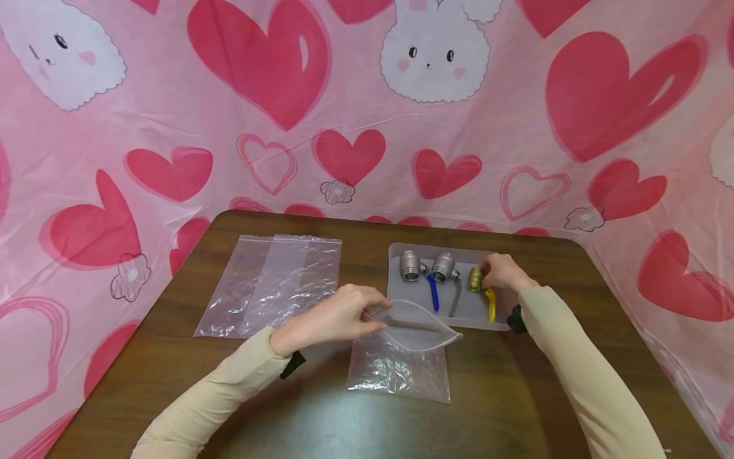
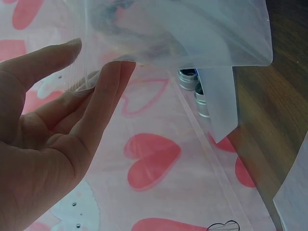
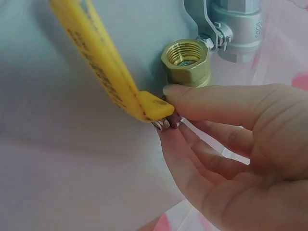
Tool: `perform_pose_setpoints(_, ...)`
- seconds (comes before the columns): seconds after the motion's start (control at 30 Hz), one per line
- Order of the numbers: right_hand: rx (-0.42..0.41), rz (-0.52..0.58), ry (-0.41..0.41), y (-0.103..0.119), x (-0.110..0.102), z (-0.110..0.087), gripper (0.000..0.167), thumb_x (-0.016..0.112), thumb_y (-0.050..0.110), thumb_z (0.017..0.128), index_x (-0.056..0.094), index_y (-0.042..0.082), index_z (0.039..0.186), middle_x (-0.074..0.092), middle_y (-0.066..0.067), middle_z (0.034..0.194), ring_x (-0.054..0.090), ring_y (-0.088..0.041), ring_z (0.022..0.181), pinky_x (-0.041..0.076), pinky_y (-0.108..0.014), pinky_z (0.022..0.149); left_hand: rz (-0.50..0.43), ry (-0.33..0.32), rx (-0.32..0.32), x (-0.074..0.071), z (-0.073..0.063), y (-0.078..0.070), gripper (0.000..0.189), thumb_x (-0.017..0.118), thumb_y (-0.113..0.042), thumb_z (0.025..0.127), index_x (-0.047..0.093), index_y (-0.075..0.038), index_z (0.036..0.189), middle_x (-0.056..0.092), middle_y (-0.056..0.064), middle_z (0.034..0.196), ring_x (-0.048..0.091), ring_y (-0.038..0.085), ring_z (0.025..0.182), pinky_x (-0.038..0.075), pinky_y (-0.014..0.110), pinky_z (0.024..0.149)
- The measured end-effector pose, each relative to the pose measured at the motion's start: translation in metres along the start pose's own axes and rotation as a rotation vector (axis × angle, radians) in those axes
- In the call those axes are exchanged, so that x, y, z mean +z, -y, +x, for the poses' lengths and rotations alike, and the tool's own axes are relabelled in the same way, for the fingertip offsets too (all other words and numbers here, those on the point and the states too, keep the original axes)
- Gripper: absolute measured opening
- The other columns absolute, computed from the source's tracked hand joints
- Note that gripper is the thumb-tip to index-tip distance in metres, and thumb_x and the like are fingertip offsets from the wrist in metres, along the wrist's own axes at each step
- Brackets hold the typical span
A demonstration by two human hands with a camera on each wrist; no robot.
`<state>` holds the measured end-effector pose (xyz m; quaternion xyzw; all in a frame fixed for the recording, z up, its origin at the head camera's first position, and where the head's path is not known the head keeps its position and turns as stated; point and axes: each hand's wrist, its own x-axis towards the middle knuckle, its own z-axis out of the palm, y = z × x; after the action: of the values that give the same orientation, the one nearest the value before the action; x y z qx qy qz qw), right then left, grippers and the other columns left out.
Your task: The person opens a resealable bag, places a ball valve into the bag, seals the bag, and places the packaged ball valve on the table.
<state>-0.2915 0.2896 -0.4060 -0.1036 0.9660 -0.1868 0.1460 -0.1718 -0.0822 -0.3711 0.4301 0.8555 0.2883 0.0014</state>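
Observation:
In the head view, my left hand (image 1: 338, 315) holds a clear zip bag (image 1: 398, 376) at its left edge, and the bag's mouth gapes upward. The left wrist view has the bag's film (image 2: 216, 38) between the thumb and fingers of the left hand (image 2: 62, 120). Over the right end of a translucent tray (image 1: 395, 306), my right hand (image 1: 504, 272) grips a brass ball valve (image 1: 474, 279) with a yellow lever (image 3: 103, 57). The right wrist view places thumb and fingers of the right hand (image 3: 231, 139) around the valve's stem, below its threaded opening.
Two silver ball valves stand in the tray, one (image 1: 410, 266) with a blue lever (image 1: 433, 293), the other (image 1: 443, 266) with a grey lever (image 1: 455, 296). More clear zip bags (image 1: 269, 287) lie flat at the left of the brown table (image 1: 321, 414). A pink heart-patterned cloth (image 1: 355, 95) hangs behind.

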Motion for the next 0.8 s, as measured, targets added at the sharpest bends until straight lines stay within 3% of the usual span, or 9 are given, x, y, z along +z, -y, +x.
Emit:
perform_pose_setpoints(0.2, -0.007, 0.0, -0.005, 0.0012, -0.0004, -0.0017, 0.041, 0.073, 0.002, 0.077, 0.059, -0.014, 0.112, 0.064, -0.031, 0.107, 0.061, -0.036, 0.091, 0.056, -0.052, 0.087, 0.007, -0.005, 0.01, -0.0002, -0.0002, -0.0004, 0.03, 0.077, -0.012, 0.085, 0.072, -0.001, 0.112, 0.074, 0.011, 0.108, 0.058, 0.001, 0.065, 0.048, 0.009, 0.062)
perform_pose_setpoints(0.43, -0.022, -0.012, -0.016, -0.0007, -0.0049, -0.0053, 0.035, 0.074, 0.005, 0.077, 0.06, -0.01, 0.104, 0.065, -0.025, 0.099, 0.059, -0.031, 0.086, 0.055, -0.044, 0.077, -0.003, 0.004, 0.006, -0.0003, 0.0002, 0.0001, 0.03, 0.077, -0.013, 0.085, 0.072, -0.001, 0.112, 0.075, 0.012, 0.106, 0.051, 0.002, 0.063, 0.044, 0.012, 0.058)
perform_pose_setpoints(0.67, -0.03, 0.052, -0.013, -0.0007, -0.0075, -0.0066, 0.035, 0.075, 0.005, 0.077, 0.059, -0.01, 0.104, 0.066, -0.026, 0.098, 0.064, -0.026, 0.081, 0.058, -0.037, 0.071, -0.001, 0.007, 0.006, -0.0002, -0.0001, 0.0008, 0.029, 0.077, -0.013, 0.085, 0.072, -0.001, 0.111, 0.075, 0.012, 0.106, 0.048, 0.0, 0.062, 0.043, 0.011, 0.057)
perform_pose_setpoints(0.8, -0.035, 0.092, 0.004, -0.0015, -0.0078, -0.0087, 0.034, 0.074, 0.007, 0.081, 0.06, -0.01, 0.107, 0.067, -0.028, 0.103, 0.065, -0.024, 0.083, 0.06, -0.037, 0.074, -0.001, 0.011, 0.001, -0.0002, -0.0003, 0.0007, 0.029, 0.077, -0.013, 0.085, 0.072, -0.001, 0.112, 0.075, 0.012, 0.107, 0.046, -0.001, 0.061, 0.042, 0.011, 0.057)
